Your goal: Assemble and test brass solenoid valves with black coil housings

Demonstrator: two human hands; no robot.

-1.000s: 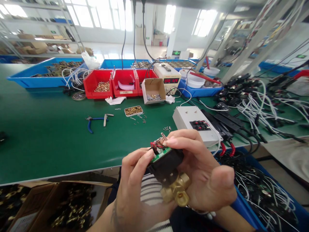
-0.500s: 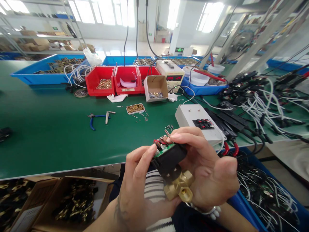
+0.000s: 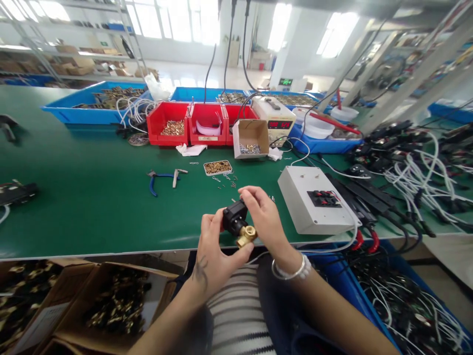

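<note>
A motorized brass valve [image 3: 246,237] is held between my two hands above the front edge of the bench. Its black housing [image 3: 235,212] points up and away, and the brass ports face me. My left hand [image 3: 218,251] grips it from the left, fingers along the housing and thumb under the brass body. From the right, my right hand [image 3: 264,217] closes its fingertips on the housing's far upper corner. The open side with the circuit board is turned out of sight. A thin metal pin end shows just beyond the housing.
On the green bench [image 3: 111,197] lie blue-handled cutters [image 3: 162,175], a small tray of brass parts [image 3: 218,167] and loose pins. A grey switch box [image 3: 314,197] stands right. Red bins [image 3: 168,140], a carton [image 3: 251,153] and a power supply [image 3: 275,118] line the back.
Both hands have moved forward, away from me, with the valve. It has turned so the circuit board no longer shows. The whole view has shifted slightly left.
</note>
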